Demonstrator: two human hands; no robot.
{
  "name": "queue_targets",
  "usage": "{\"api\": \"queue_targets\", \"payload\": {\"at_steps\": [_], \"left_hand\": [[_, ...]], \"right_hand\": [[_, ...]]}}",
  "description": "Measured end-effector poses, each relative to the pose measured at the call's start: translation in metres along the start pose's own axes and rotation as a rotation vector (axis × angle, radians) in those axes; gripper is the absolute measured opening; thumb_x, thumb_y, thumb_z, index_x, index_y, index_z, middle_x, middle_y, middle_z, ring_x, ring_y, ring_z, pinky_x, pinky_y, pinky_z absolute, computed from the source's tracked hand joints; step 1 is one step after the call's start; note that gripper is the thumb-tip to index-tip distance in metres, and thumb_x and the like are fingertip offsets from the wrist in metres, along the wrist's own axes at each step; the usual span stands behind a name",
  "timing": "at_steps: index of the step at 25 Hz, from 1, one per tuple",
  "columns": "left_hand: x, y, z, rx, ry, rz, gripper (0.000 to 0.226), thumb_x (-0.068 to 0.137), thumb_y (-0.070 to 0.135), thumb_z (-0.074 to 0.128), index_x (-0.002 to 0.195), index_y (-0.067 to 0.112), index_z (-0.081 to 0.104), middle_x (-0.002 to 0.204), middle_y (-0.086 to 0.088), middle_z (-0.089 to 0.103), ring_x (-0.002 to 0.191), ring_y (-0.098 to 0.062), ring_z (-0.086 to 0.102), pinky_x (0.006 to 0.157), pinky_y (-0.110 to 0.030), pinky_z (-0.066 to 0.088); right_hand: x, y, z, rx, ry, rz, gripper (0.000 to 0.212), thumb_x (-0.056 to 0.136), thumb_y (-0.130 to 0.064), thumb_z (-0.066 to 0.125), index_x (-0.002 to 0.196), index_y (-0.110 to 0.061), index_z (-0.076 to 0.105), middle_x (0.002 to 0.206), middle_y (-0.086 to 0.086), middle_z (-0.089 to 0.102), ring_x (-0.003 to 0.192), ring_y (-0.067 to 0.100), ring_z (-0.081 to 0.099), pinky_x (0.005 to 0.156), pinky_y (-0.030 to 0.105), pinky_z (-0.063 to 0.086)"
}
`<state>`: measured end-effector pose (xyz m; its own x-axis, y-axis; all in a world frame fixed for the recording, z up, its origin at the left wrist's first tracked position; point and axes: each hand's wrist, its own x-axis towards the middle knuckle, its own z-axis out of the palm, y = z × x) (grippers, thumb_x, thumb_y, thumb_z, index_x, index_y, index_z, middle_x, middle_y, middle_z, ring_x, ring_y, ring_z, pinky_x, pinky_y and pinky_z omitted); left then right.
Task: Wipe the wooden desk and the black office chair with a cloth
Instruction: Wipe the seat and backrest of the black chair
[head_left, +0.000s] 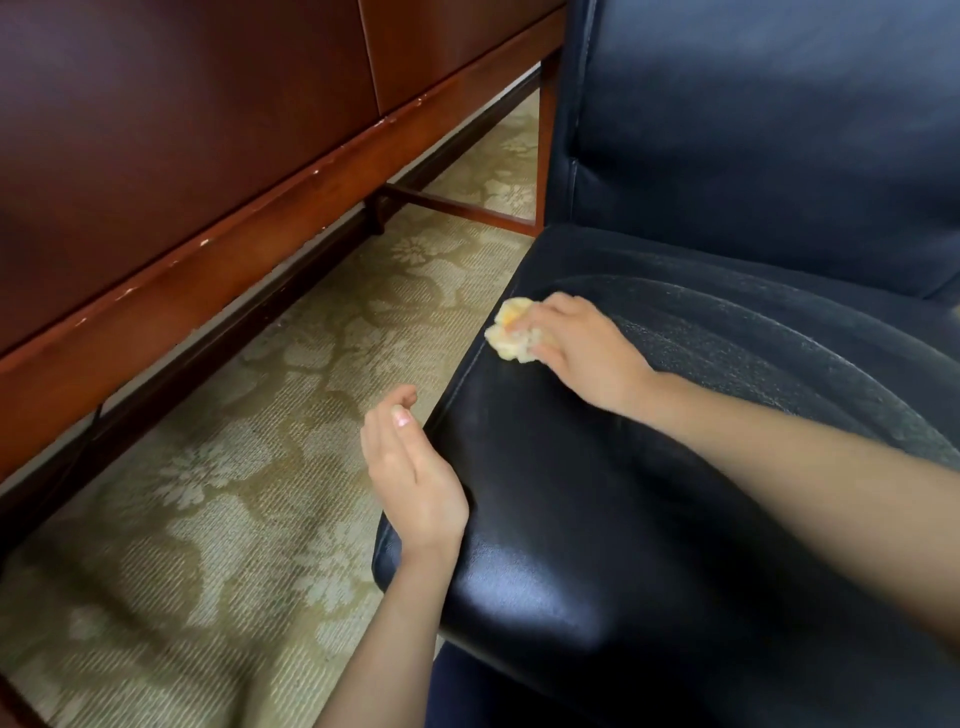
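The right hand presses a bunched cloth on the chair seat's far left edge. Dusty, unwiped seat lies right of it. The left hand hovers, loosely curled, empty.

A glossy black is shown by the chair filling the right of the frame, with a greyish dusty film seen across the right part of its seat, and a pale yellow cloth is seen at centre. The desk at upper left is coloured reddish-brown, its lower edge flecked with pale chips. The carpet at lower left is patterned with cream flowers on olive-tan.
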<state>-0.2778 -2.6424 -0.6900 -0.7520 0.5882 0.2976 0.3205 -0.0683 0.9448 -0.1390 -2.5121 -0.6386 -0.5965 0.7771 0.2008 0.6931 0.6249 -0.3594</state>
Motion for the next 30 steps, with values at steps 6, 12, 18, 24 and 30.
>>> {"api": "queue_targets", "payload": {"at_steps": [6,12,18,24,30], "left_hand": [[0.001,0.003,0.001,0.057,-0.066,-0.006,0.061,0.091,0.039,0.014,0.113,0.007,0.060,0.102,0.014,0.053,0.098,0.006,0.044,0.095,-0.020,0.034],[0.005,0.004,0.000,0.100,-0.116,0.041,0.061,0.095,0.039,0.013,0.115,0.006,0.060,0.106,0.010,0.054,0.101,0.000,0.040,0.088,-0.003,0.025],[0.009,0.002,0.000,0.147,-0.148,0.101,0.060,0.096,0.042,0.012,0.120,0.009,0.056,0.107,0.011,0.048,0.101,-0.001,0.036,0.087,-0.002,0.022],[0.013,0.010,0.002,0.253,-0.210,0.173,0.052,0.094,0.039,0.021,0.118,0.011,0.057,0.116,-0.001,0.052,0.109,-0.015,0.040,0.097,-0.025,0.026],[0.011,0.024,0.019,0.876,-0.510,0.341,0.048,0.096,0.036,0.041,0.139,0.017,0.040,0.150,-0.013,0.026,0.134,-0.034,0.025,0.110,-0.055,0.016]], "right_hand": [[0.070,0.003,0.017,-0.033,0.168,0.447,0.038,0.090,0.000,0.053,0.123,-0.019,0.053,0.121,0.011,0.049,0.110,0.030,0.045,0.086,0.038,0.045],[0.041,-0.041,0.035,-0.233,0.129,0.139,0.030,0.089,-0.009,0.055,0.117,-0.018,0.056,0.111,0.009,0.058,0.098,0.027,0.052,0.071,0.029,0.040],[-0.039,-0.078,0.025,-0.011,0.049,-0.070,0.026,0.090,-0.017,0.059,0.116,-0.019,0.062,0.111,0.006,0.059,0.100,0.025,0.051,0.088,0.034,0.041],[-0.111,-0.064,-0.007,0.065,-0.083,-0.129,0.027,0.084,-0.009,0.067,0.110,-0.015,0.068,0.101,0.007,0.062,0.092,0.028,0.056,0.073,0.043,0.054],[-0.133,0.009,-0.047,-0.124,-0.039,-0.119,0.026,0.076,-0.002,0.073,0.100,-0.013,0.070,0.093,0.009,0.065,0.078,0.032,0.061,0.054,0.042,0.056]]}}
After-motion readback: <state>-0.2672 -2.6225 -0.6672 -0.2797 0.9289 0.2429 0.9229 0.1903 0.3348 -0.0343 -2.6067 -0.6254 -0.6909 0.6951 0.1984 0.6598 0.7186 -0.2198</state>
